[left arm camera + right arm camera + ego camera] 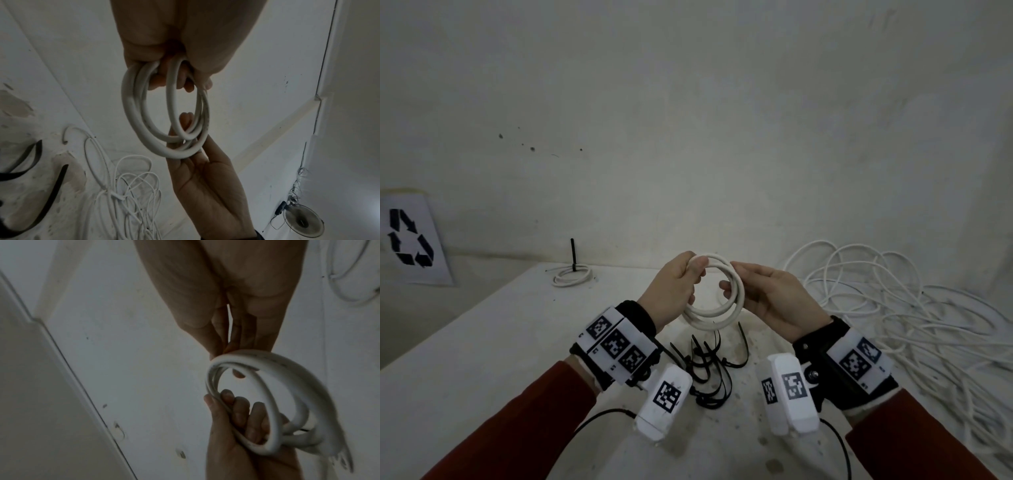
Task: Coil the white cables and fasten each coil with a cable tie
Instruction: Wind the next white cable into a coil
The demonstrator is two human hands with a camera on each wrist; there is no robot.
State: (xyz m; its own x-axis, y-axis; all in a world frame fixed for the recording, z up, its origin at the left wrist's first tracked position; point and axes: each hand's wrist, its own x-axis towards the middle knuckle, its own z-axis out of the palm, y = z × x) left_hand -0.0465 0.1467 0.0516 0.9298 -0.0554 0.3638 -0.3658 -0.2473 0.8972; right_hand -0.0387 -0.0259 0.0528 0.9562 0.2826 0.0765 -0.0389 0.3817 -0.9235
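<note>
- Here, both hands hold one small coil of white cable (pixel 711 291) up in the air above the white table (pixel 482 342), between the two wrists.
- The left hand (pixel 671 291) grips the coil's left side: its fingers (pixel 236 415) curl through the ring and the thumb presses on the outer edge near the top.
- The right hand (pixel 770 298) takes the opposite side, its fingers (pixel 185 120) held close together and fairly straight, pinching the loops against the thumb.
- From the left wrist view the coil (pixel 164 105) shows several loops, not lying flush; one inner loop stands apart from the rest.
- Under the hands, a bunch of black cable ties (pixel 709 363) lies on the table.
- Farther back on the left sits a finished coil (pixel 571 275) bound by a black tie whose tail sticks straight up.
- To the right, a big loose tangle of white cable (pixel 893 308) spreads over the table.
- A sheet with a recycling sign (pixel 410 240) leans at the far left.
</note>
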